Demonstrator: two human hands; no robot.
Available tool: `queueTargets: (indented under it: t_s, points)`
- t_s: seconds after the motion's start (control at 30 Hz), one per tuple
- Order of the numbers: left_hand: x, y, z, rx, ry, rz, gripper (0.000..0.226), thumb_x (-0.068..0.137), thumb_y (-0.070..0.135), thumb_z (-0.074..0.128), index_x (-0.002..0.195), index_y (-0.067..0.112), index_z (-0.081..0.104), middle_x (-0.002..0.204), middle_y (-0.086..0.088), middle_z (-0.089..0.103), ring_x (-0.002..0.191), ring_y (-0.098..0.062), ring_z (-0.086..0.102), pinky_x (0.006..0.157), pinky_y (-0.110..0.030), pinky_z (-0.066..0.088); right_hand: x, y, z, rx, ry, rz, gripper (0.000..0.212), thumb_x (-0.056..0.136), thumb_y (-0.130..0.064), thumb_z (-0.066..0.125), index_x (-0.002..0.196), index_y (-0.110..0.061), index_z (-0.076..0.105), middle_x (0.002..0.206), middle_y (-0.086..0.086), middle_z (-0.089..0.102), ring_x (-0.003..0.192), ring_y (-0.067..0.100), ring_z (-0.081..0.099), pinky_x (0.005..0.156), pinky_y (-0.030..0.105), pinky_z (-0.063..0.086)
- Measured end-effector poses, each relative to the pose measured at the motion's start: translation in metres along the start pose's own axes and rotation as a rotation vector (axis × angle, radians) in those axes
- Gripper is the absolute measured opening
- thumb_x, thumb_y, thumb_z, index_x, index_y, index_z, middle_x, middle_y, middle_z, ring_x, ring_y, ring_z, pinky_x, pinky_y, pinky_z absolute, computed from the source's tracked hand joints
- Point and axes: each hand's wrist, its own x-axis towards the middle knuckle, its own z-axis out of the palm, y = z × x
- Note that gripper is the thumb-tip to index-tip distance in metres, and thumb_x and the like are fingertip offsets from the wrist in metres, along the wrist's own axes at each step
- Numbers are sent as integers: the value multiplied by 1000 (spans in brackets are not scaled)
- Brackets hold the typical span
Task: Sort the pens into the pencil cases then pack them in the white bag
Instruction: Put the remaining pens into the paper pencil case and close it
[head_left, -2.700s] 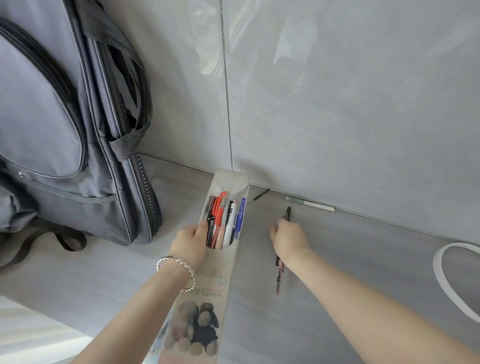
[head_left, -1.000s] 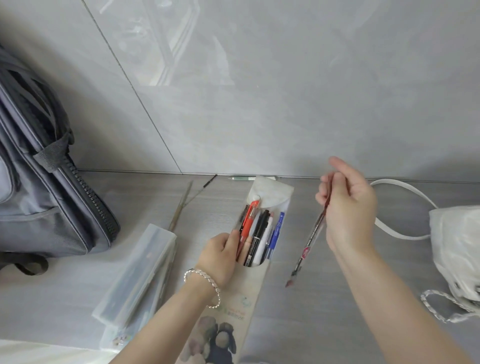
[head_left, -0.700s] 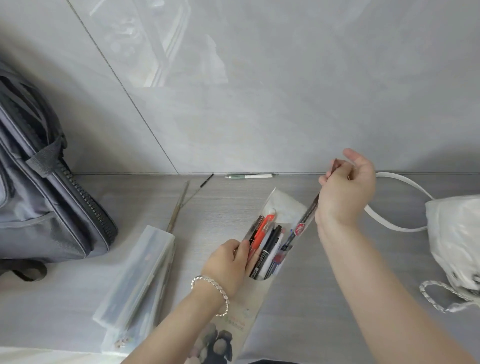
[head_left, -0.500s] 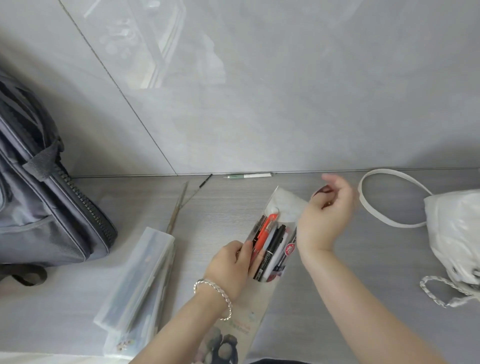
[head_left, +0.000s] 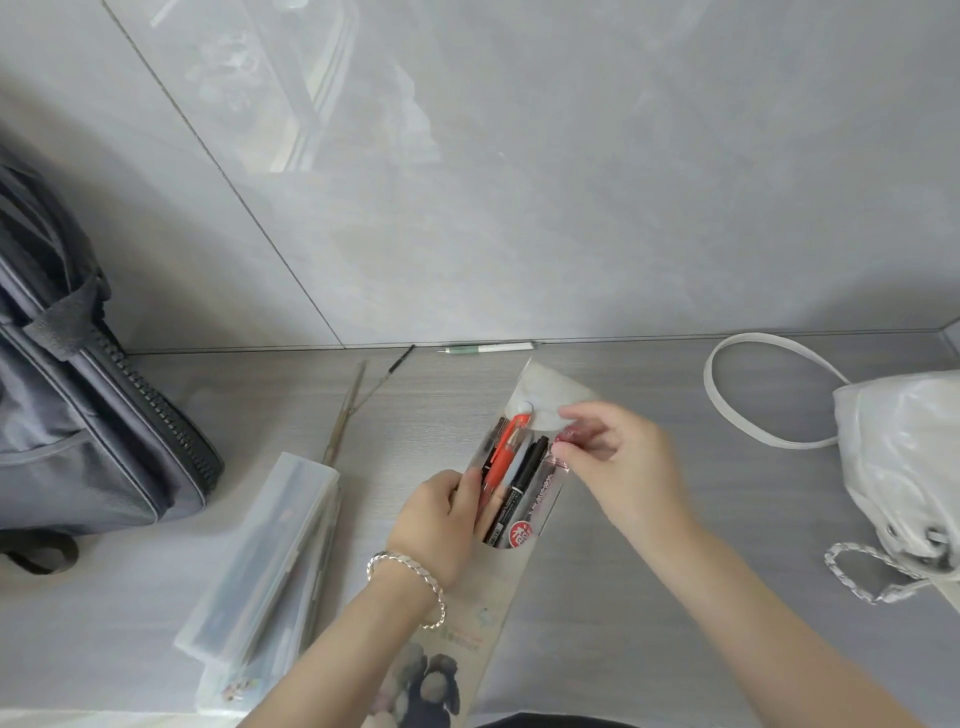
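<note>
Pinching the reddish top end of a clear-barrelled red pen (head_left: 540, 501) between thumb and forefinger of the right grip (head_left: 623, 467), just right of frame centre, with the other fingers loosely curled. Holding that pen slanted, with most of its barrel inside the open mouth of the pencil case (head_left: 550, 389).

Clasping the left edge of that mouth with the left grip (head_left: 436, 525), at frame centre, fingers curled round the case's side and thumb lying against the pens inside. Wearing a silver bracelet (head_left: 410, 566) on that wrist.

Showing, packed beside the red pen in the case, an orange pen (head_left: 506, 449) and a black pen (head_left: 524, 478), plus others too hidden to tell apart. Resting the long, narrow case on a grey wood-grain surface (head_left: 597, 623), flap open toward the upper centre, printed end running off the bottom edge.

Showing at lower left a stack of clear pencil cases (head_left: 270, 551), contents blurred, with a thin brownish stick (head_left: 345, 415) just above them. Showing a green-and-white pen (head_left: 488, 348) lying along the foot of the grey wall (head_left: 571, 208), above the flap and apart from it.

Showing the white bag (head_left: 904, 457) at the right edge, well apart from both grips, its strap (head_left: 727, 405) looping toward the wall. Showing a grey backpack (head_left: 78, 441) at the left edge.
</note>
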Motion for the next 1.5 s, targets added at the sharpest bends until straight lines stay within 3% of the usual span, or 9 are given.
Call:
queueTargets:
  t_s: [0.13,0.3,0.4,0.63,0.77,0.87,1.07,1.27,1.5]
  points:
    - [0,0,-2,-19,4,17,44,97,33,38,58,14,37,53,4,37,50,-11,33,44,-17,31,-1,-5,3,-128,16,-126,30,72,2,73,82,-24,65,72,-16,61,70,-3,61,69,0,42]
    - [4,0,-12,3,8,13,41,97,34,37,61,13,41,55,4,40,52,-11,36,46,-17,30,15,-9,-8,-337,124,-285,43,72,-15,77,112,-14,61,109,-8,46,105,8,43,90,-3,23]
    - [4,-1,-16,53,-1,32,41,97,35,36,62,13,40,56,4,40,53,-11,37,49,-18,30,26,-15,-13,-381,-130,-250,56,72,-19,77,123,-18,54,117,-8,46,107,3,42,85,-3,24]
    - [2,-10,-20,213,-72,7,37,96,38,36,65,20,45,61,4,50,60,-16,48,57,-26,38,30,-14,-5,-740,-417,-171,79,75,-37,72,140,-29,28,125,4,43,115,22,47,90,31,40]
    - [0,-18,-13,318,-121,0,35,95,40,33,72,19,48,64,5,52,67,-19,53,64,-28,41,26,-6,1,-1002,-424,-297,58,86,-26,58,139,-26,35,110,12,51,96,32,57,72,33,44]
    - [0,-21,-9,292,-135,-49,38,95,40,33,64,20,43,61,4,50,56,-13,45,56,-25,37,19,3,3,-919,-409,-428,40,78,-15,62,118,-16,58,93,15,58,79,36,61,59,30,40]
    - [2,-23,-7,274,-148,-67,39,94,42,34,66,19,46,61,4,51,56,-13,45,53,-24,35,20,3,3,-899,-440,-285,53,77,-49,62,122,-29,44,118,-1,45,100,20,53,71,28,39]
    - [2,-28,-6,328,-166,-62,36,94,41,34,69,20,47,64,4,52,59,-14,47,56,-25,37,18,5,7,-1006,-479,-324,56,88,-37,54,138,-23,31,122,8,44,98,28,57,74,31,44]
    - [2,-34,-4,449,-198,-3,33,95,42,33,82,19,53,66,8,50,67,-17,51,59,-24,40,11,10,7,-941,-566,-284,47,85,-34,60,124,-18,41,127,4,42,101,25,56,73,27,42]
